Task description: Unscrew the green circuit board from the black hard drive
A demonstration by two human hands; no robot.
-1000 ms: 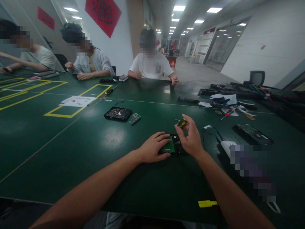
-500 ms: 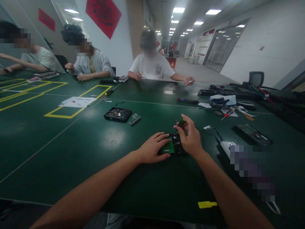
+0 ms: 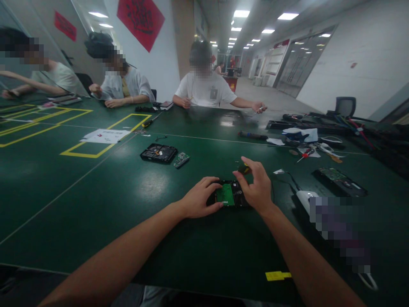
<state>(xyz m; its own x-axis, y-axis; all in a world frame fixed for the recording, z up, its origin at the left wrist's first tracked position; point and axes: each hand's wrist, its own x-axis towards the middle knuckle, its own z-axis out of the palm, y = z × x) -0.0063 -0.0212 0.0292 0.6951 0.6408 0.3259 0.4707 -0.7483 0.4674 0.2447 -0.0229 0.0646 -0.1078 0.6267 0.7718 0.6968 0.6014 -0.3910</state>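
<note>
A black hard drive (image 3: 238,197) with a green circuit board (image 3: 226,194) lies flat on the table in front of me. My left hand (image 3: 200,198) grips its left end, the thumb along the near edge and the fingers over the far edge. Above the drive's right end, my right hand (image 3: 257,186) is closed round a screwdriver (image 3: 244,169) with a black and yellow handle. My hand hides the screwdriver's shaft and tip. Tiny bits, perhaps screws (image 3: 237,162), lie just beyond the drive.
An opened drive casing (image 3: 158,152) and a loose circuit board (image 3: 181,160) lie left of centre. To the right are a white power strip (image 3: 306,200), another hard drive (image 3: 340,181) and a red screwdriver (image 3: 305,155). People sit across the green table (image 3: 105,213).
My left hand's fingers have drawn back leftward, uncovering more of the green board. My right hand has tilted slightly round the screwdriver. The person opposite has moved a hand slightly right.
</note>
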